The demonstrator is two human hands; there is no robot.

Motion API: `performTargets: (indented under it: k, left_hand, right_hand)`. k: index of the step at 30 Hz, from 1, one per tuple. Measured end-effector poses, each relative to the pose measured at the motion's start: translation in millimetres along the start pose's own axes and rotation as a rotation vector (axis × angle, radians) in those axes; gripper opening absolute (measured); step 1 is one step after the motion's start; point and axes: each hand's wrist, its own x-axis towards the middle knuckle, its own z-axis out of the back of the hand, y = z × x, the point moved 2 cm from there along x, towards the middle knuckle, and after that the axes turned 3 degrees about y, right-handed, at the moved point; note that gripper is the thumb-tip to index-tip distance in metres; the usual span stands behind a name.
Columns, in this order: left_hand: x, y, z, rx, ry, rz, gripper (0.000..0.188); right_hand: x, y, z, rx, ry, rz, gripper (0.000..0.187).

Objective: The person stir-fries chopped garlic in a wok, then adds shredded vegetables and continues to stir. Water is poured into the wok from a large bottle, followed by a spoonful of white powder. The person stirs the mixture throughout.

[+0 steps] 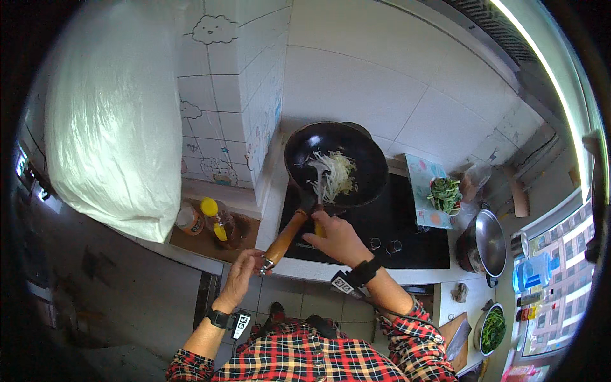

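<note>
A black wok [372,169] sits on the stove, tilted a little, with pale shredded vegetable [342,169] in its middle. Its wooden handle [284,240] points toward me, and my left hand [238,277] is closed at the metal-tipped end of it. My right hand [344,239] grips the wooden grip of a metal spatula [319,167], fingers wrapped round it. The spatula's blade rests among the shreds inside the wok. Part of the spatula's grip is hidden under my right hand.
Right of the black cooktop [410,223] are a bowl of green leaves [445,194], a metal pot [490,242], a bowl of cut greens [492,330] and a knife [457,340] on a cutting board. Yellow-capped bottles [219,223] stand left, below a hanging white plastic bag [114,127].
</note>
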Motion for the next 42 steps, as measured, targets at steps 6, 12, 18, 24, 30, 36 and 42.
performTargets:
  k: [6, 12, 18, 24, 30, 36, 42]
  left_hand:
    - [17.8, -27.8, -5.8, 0.052, 0.325, -0.041, 0.051]
    - [32.9, -32.5, -7.7, 0.128, 0.41, -0.022, 0.051]
    - [29.5, -38.2, -9.4, 0.136, 0.409, 0.042, 0.053]
    - [29.9, -39.2, -14.5, 0.078, 0.363, 0.033, 0.052]
    - [26.1, -40.8, -17.2, 0.127, 0.315, 0.078, 0.052]
    - [22.7, -43.8, -21.4, 0.143, 0.284, 0.028, 0.053]
    - [20.4, -43.2, -22.4, 0.15, 0.262, 0.048, 0.051]
  right_hand:
    - [-14.3, -38.7, 22.8, -0.373, -0.086, -0.203, 0.049]
    - [-24.4, -46.3, 70.1, -0.165, -0.225, -0.277, 0.046]
    - [-100.9, -37.0, 104.2, 0.044, -0.162, -0.204, 0.048]
    - [-76.8, -75.9, 75.4, -0.149, -0.202, -0.19, 0.048]
    - [-22.7, -122.4, 87.6, -0.128, -0.439, -0.216, 0.045]
    - [-14.8, -139.7, 80.7, 0.083, -0.307, -0.325, 0.047]
    - [-95.7, -89.1, 83.5, 0.253, -0.21, -0.215, 0.044]
